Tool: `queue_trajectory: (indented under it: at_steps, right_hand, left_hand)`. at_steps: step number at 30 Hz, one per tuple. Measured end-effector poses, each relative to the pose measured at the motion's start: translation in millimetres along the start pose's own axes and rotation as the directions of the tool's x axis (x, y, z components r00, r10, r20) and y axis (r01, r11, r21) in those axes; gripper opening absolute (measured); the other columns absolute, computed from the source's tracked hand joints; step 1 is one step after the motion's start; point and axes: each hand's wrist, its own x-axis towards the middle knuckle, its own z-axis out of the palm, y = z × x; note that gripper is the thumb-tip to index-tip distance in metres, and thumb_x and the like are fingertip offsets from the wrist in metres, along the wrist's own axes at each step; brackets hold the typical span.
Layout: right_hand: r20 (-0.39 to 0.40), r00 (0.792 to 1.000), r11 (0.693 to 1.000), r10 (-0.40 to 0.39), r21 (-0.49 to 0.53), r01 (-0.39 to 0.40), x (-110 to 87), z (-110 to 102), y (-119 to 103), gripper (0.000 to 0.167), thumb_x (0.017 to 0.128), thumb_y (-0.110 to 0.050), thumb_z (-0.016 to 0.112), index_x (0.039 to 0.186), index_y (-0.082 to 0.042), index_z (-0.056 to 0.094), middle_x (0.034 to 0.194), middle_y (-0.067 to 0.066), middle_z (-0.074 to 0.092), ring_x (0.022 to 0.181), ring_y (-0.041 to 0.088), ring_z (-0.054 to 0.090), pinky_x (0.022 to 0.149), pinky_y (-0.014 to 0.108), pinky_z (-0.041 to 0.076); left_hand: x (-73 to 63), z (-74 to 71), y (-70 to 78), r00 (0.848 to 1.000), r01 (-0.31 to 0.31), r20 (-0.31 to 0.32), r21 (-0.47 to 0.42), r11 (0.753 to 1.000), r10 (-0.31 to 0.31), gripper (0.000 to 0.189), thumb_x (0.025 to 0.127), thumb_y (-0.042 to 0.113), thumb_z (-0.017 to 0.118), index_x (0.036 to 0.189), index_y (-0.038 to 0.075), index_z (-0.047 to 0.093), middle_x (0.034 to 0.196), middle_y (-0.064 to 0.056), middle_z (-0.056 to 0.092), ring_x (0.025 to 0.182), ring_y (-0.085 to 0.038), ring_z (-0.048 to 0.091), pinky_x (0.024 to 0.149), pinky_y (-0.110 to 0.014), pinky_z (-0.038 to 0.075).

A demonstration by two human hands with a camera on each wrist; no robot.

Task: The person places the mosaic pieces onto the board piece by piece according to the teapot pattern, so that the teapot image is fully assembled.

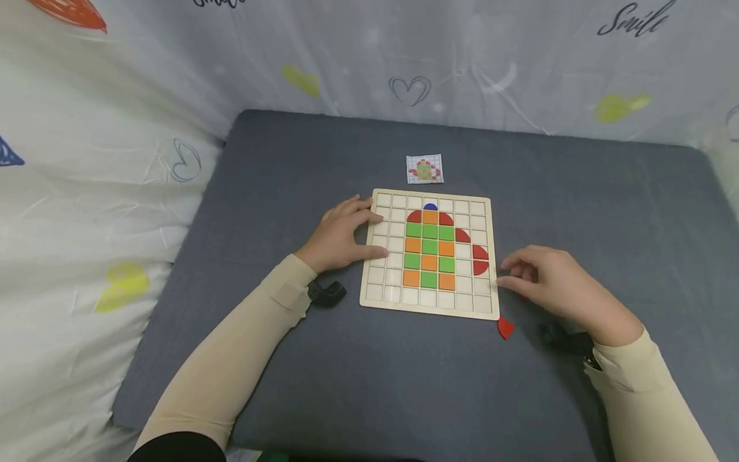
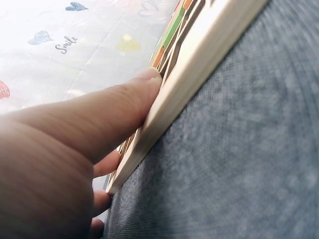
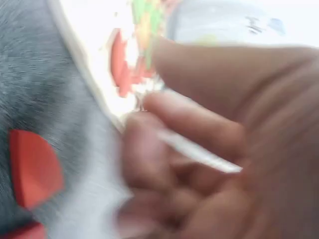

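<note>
A wooden grid board (image 1: pixel 385 296) lies on the table, its middle filled with green and orange squares. A blue half-round piece (image 1: pixel 430 206) tops them, and red quarter-round pieces (image 1: pixel 480 267) sit in cells at the right. My left hand (image 1: pixel 340 237) rests on the board's left edge, thumb and fingertips over the rim. Just off the right edge is my right hand (image 1: pixel 557 282), fingers loosely bent, with nothing visible between thumb and fingers. The right wrist view is blurred. A loose red quarter-round piece (image 1: pixel 505 328) lies by the board's lower right corner.
Beyond the board's top edge lies a small card (image 1: pixel 424 169) with a coloured grid picture. Dark grey cloth covers the table (image 1: pixel 323 385). A pale printed curtain (image 1: pixel 352 58) hangs behind and to the left. Another red piece (image 3: pixel 27 233) shows at the right wrist view's bottom.
</note>
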Motion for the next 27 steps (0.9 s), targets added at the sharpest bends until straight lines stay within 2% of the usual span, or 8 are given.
queue_trajectory:
  at_steps: [5,12,19,27]
  right_hand:
    - [0.097,0.995,1.0,0.018,-0.005,-0.017,-19.7,4.2,-6.7,0.032,0.085,-0.024,0.09,0.106,-0.005,0.075,0.088,-0.003,0.063,0.075,0.012,0.055,0.064,0.026,0.051]
    - [0.132,0.99,0.999,0.044,0.001,-0.045,-36.8,19.1,-12.7,0.04,0.078,-0.036,0.095,0.088,-0.014,0.063,0.079,-0.005,0.052,0.065,0.006,0.045,0.06,0.025,0.042]
    - [0.146,0.989,0.999,0.037,-0.02,-0.035,-38.1,25.0,-11.1,0.03,0.079,-0.017,0.094,0.083,-0.015,0.065,0.075,-0.008,0.054,0.073,0.01,0.049,0.063,0.027,0.046]
    - [0.133,0.991,0.999,0.001,-0.038,0.004,-38.0,22.5,-6.7,0.029,0.083,-0.011,0.09,0.083,-0.016,0.061,0.072,-0.01,0.054,0.066,0.006,0.049,0.06,0.026,0.044]
  left_hand:
    - [0.4,-2.0,0.2,1.0,-0.005,-0.001,0.002,1.0,0.005,0.073,0.086,0.059,0.082,0.146,0.021,0.063,0.171,-0.002,0.031,0.163,-0.023,0.013,0.129,-0.056,0.013]
    - [0.0,-1.9,-2.2,1.0,0.008,-0.001,0.005,1.0,-0.008,0.074,0.086,0.059,0.082,0.147,0.021,0.062,0.171,-0.002,0.032,0.163,-0.023,0.013,0.129,-0.056,0.013]
    - [0.3,-0.2,-2.6,1.0,-0.002,-0.001,0.006,1.0,0.002,0.074,0.086,0.06,0.081,0.146,0.021,0.063,0.171,-0.002,0.032,0.163,-0.023,0.013,0.129,-0.056,0.013]
    - [1.1,0.5,-1.7,1.0,-0.003,-0.006,0.002,1.0,0.003,0.073,0.086,0.059,0.082,0.145,0.021,0.063,0.171,-0.003,0.033,0.163,-0.023,0.014,0.129,-0.055,0.013]
